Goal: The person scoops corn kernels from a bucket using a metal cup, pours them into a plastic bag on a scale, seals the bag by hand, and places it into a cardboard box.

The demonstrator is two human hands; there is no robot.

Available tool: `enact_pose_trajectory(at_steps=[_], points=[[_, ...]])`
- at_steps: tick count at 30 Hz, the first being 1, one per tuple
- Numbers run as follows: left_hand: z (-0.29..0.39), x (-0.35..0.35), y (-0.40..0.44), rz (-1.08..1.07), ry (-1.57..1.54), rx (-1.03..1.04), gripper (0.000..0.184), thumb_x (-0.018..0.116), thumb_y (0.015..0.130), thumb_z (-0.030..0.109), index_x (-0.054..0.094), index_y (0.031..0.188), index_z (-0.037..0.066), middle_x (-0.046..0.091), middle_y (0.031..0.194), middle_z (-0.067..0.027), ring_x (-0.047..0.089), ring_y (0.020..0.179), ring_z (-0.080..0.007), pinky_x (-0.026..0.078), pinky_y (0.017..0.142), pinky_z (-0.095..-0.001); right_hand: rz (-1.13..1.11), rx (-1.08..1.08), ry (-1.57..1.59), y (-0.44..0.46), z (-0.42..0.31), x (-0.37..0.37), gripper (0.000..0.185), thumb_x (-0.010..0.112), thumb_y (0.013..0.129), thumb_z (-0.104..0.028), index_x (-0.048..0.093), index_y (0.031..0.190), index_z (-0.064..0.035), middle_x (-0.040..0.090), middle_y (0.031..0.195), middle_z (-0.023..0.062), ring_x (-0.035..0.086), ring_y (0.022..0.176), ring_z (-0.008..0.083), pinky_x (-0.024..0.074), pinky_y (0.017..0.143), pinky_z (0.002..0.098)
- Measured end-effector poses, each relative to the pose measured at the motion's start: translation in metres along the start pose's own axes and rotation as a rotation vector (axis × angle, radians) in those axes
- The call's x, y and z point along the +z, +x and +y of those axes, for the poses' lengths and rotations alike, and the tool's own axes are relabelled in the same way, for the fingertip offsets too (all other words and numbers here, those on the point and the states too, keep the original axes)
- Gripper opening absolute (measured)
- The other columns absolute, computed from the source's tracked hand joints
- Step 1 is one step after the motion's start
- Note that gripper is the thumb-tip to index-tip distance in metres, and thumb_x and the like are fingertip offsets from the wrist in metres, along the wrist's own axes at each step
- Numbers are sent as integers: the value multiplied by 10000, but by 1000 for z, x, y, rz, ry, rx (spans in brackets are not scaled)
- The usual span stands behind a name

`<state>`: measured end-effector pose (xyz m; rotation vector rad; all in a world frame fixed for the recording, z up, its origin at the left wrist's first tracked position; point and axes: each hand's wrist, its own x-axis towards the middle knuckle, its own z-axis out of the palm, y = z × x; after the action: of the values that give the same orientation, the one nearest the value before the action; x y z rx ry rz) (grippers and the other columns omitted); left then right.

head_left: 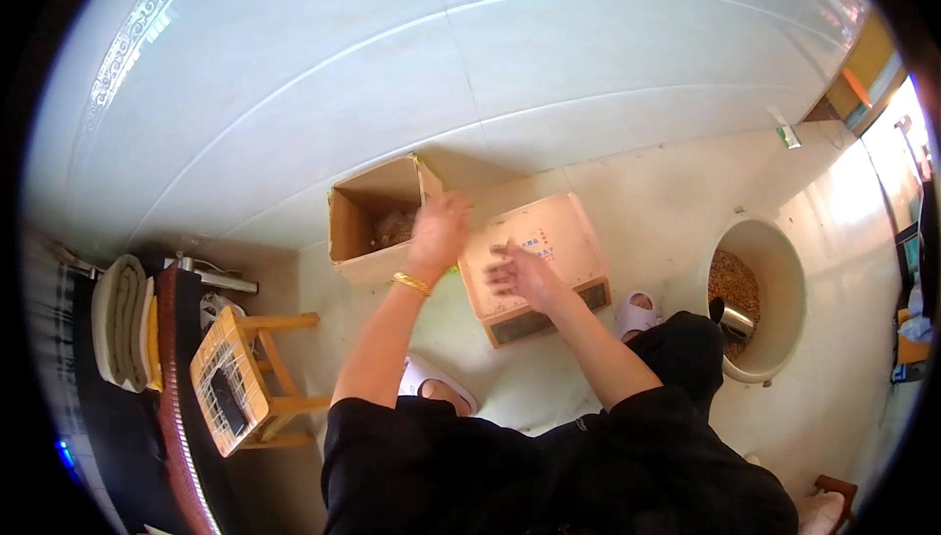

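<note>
My left hand (441, 233) is at the right rim of an open cardboard box (368, 263), with a yellow bangle at its wrist. Motion smears its fingers, so their hold does not show. Inside that box lies a brownish bundle (394, 228), perhaps in clear plastic. Over the left part of a pale orange box (564, 231) is my right hand (521, 274), fingers spread, nothing visible in it. Printed lettering marks the top of this box, and a dark panel (534, 324) runs along its near side. Whether the hand touches the top is unclear.
To the right stands a large pale bucket (784, 280) with grain (733, 285) and a metal scoop (735, 318). A wooden stool (279, 405) holding a dark phone-like object (230, 400) is at left, beside folded cloths (123, 324). A tiled wall (392, 65) rises behind.
</note>
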<state>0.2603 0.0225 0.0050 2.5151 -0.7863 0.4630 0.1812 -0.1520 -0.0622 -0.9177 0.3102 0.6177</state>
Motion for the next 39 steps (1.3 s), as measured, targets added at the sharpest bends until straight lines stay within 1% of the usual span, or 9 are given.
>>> enact_pose_trajectory(at_steps=[5,15,16,24,28,32,35,36,39], points=[[115,8,55,-182,52,67,163,485,807,172,603,813,59,634,878,-128,573,904,-294,429,806,-432,-48,-415,601,-47,-98,49,442,424,931,-413,508,1166,-48,540,1208,140,498,1133,282,374,994,449],[283,-99,173,-211,373,400,230,465,847,247,681,812,176,681,943,-26,606,950,-193,375,887,-376,369,-938,384,-200,-227,71,417,380,970,-324,490,1201,6,531,1242,147,517,1131,265,411,984,414],[300,-103,178,-179,359,444,227,467,844,245,679,808,173,680,934,-29,607,945,-195,378,882,-376,152,-892,311,-210,-245,28,491,427,952,-357,408,1287,1,453,1316,172,443,1213,302,328,1054,451],[327,-112,172,1,376,549,209,480,821,229,665,773,144,674,862,-54,612,902,-214,404,844,-378,223,-946,294,-270,-244,58,501,436,943,-371,423,1284,-4,472,1308,150,435,1214,307,285,1068,464],[291,-102,138,8,366,465,201,487,810,221,658,755,130,670,826,-66,614,880,-223,417,825,-378,78,-864,323,-233,-201,62,373,462,938,-346,502,1178,-64,543,1209,87,503,1129,243,367,992,441],[221,-67,68,-246,205,93,182,558,765,226,653,827,83,639,936,-124,579,967,-287,443,812,-434,82,-394,312,-190,-149,73,270,511,919,-266,534,1122,-89,577,1133,61,531,1054,193,390,960,366],[173,-42,15,-88,-225,-15,226,534,786,157,626,979,84,631,986,-99,543,975,-347,435,831,-453,60,-266,-257,-150,-111,58,456,561,858,-478,561,1077,-78,611,1010,73,576,963,227,500,733,379],[153,-25,2,-66,-244,-10,202,521,791,134,618,960,82,626,995,-117,533,955,-376,424,844,-457,3,-142,-657,-123,-106,37,453,444,908,-511,590,1004,-93,612,910,62,602,856,170,499,729,350],[127,-8,-33,-345,-244,-184,211,535,812,133,588,1005,66,610,972,-181,554,925,-388,451,766,-473,308,-445,-1843,-120,-88,36,493,448,902,-460,650,967,-15,645,863,194,628,835,335,487,743,419]])
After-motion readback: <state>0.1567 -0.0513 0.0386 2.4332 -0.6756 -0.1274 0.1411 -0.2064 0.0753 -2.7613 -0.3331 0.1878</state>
